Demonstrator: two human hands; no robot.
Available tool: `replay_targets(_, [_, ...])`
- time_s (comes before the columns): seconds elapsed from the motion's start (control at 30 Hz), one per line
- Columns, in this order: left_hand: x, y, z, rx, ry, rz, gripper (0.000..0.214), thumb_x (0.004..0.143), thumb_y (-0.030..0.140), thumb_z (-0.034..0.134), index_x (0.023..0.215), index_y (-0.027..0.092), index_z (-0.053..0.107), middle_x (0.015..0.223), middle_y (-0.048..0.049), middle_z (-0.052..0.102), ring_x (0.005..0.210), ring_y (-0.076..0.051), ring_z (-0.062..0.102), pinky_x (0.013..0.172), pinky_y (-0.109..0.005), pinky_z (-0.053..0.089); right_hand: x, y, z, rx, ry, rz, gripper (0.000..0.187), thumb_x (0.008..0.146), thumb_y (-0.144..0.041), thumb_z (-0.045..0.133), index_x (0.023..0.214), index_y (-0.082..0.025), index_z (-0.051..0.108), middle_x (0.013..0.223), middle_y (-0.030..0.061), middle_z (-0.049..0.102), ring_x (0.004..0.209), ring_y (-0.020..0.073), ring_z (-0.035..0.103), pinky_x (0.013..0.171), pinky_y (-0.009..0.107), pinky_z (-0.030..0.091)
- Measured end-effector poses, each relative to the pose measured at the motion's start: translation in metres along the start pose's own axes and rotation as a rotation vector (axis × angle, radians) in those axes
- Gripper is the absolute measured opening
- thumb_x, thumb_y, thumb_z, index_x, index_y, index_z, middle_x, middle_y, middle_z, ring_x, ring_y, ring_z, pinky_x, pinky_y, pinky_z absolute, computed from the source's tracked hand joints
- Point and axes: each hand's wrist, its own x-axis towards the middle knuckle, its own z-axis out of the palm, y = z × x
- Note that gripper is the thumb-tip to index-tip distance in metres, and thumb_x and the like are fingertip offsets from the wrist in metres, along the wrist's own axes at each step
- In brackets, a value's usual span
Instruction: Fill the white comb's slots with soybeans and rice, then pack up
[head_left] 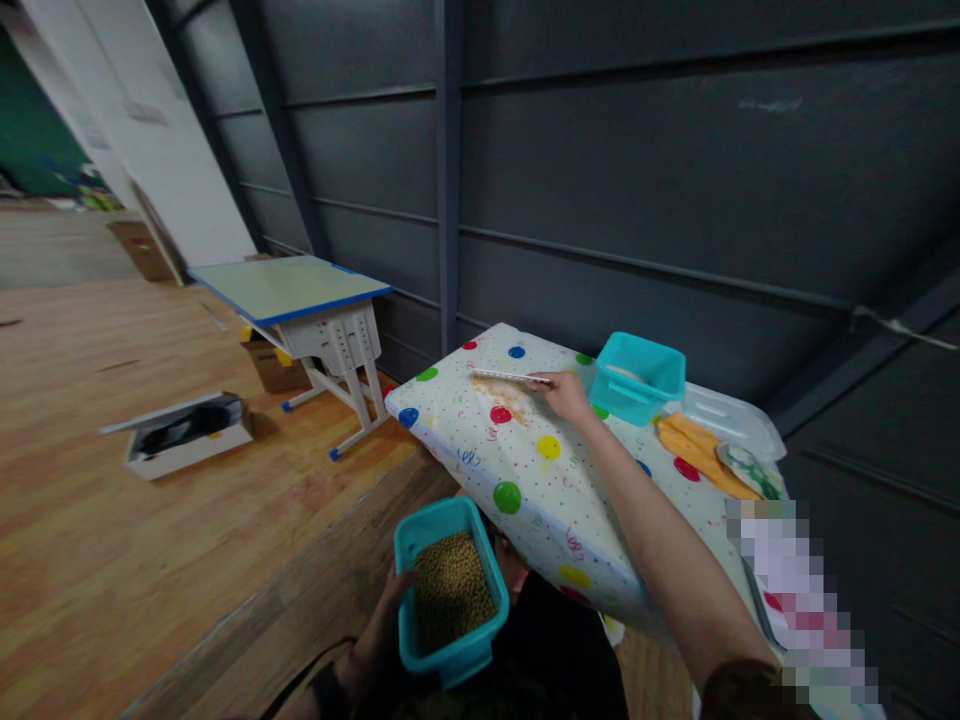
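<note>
My left hand (388,603) grips the rim of a teal plastic container (411,655), held low in front of me beside the table edge. Small round tan beans (454,580), much like soybeans, fill part of it. Over the table, my right hand (564,394) is closed on the end of a thin, pale flat card (504,376), seen nearly edge-on. Under and beside the card lie scattered tan grains (511,402) on the dotted tablecloth (457,410). The fingertips of my right hand are small and partly hidden.
A second teal container (637,400) stands at the table's back, with a clear plastic lid (739,420), orange cloth (697,455) and a green-and-white packet (750,470) to its right. A dark panelled wall rises behind. Leftward are a desk (292,285) and an open white box (191,440) on the floor.
</note>
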Motion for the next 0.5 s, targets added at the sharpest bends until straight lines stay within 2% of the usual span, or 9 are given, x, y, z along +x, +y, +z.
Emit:
replay_targets(0.1, [0.001,0.001,0.000,-0.010,0.020,-0.027,0.113,0.081,0.045,0.091,0.179,0.029,0.036,0.162,-0.0141,0.069,0.161,-0.047,0.049,0.139,-0.065,0.029,-0.001,0.003,-0.005,0.017,-0.044,0.013,0.019,0.089,-0.024,0.079,0.102,-0.022,0.092,0.101,0.0044,0.089,0.093,0.0319,0.083,0.087,0.039,0.063])
replay_targets(0.23, [0.001,0.003,-0.001,-0.049,0.035,-0.091,0.127,0.073,0.044,0.099,0.180,0.022,0.033,0.160,-0.0197,0.069,0.156,-0.051,0.053,0.139,-0.067,0.028,-0.002,0.004,-0.009,0.026,0.003,0.011,0.025,0.091,-0.017,0.074,0.108,-0.020,0.092,0.108,0.0071,0.089,0.100,0.0316,0.084,0.092,0.039,0.064])
replay_targets(0.37, [0.003,0.001,-0.006,-0.095,-0.015,-0.150,0.129,0.076,0.046,0.098,0.181,0.022,0.028,0.159,-0.0199,0.069,0.152,-0.049,0.058,0.137,-0.064,0.034,-0.004,-0.005,0.005,-0.003,0.057,0.020,0.032,0.093,-0.011,0.068,0.112,-0.022,0.091,0.115,0.0075,0.088,0.110,0.0313,0.084,0.101,0.041,0.063])
replay_targets(0.5, [0.005,-0.001,-0.010,-0.090,0.026,-0.114,0.127,0.081,0.044,0.095,0.182,0.022,0.023,0.158,-0.0205,0.070,0.147,-0.048,0.064,0.135,-0.063,0.038,-0.005,-0.014,0.021,-0.030,0.042,-0.001,0.036,0.094,-0.008,0.067,0.115,-0.025,0.091,0.120,0.0064,0.088,0.117,0.0295,0.083,0.108,0.041,0.061])
